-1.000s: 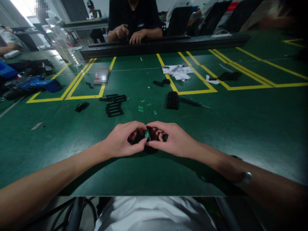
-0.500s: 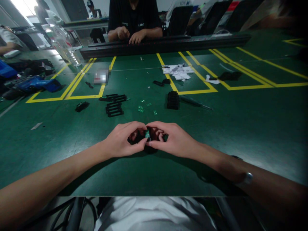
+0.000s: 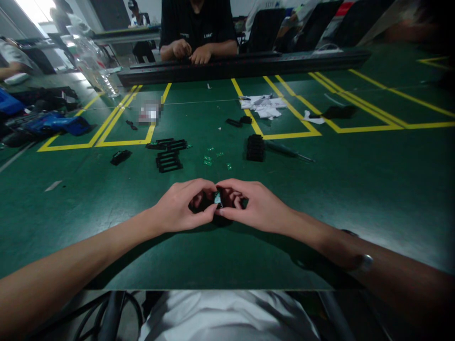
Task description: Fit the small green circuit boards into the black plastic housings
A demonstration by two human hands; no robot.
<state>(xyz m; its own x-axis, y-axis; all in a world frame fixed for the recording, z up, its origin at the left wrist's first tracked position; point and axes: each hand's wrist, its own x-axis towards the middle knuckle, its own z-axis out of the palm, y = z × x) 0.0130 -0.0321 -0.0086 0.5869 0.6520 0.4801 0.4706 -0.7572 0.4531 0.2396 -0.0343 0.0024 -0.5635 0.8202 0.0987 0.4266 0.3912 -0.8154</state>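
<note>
Between the fingertips of my left hand [image 3: 186, 203] and my right hand [image 3: 254, 203] is a small green circuit board [image 3: 218, 199] with a dark part against it. Both hands are closed in a pinch, thumbs near me and fingers on the far side. Much of the held piece is hidden by my fingers. Just beyond, several loose small green boards [image 3: 208, 160] lie on the table. Black slotted frames [image 3: 169, 161] lie to their left. A block of black parts [image 3: 255, 148] is at their right.
A screwdriver [image 3: 287, 150] lies right of the black block. Crumpled white paper [image 3: 265, 105] and small black pieces [image 3: 234, 122] lie farther back. Blue tools [image 3: 64, 125] and plastic bottles [image 3: 94, 66] are at left. A long dark bar [image 3: 245, 66] crosses the far side, with a person seated behind it.
The board between my fingers now looks paler and shinier, as if tilted slightly. My hands stay in nearly the same place. The hands of the person opposite have shifted a little.
</note>
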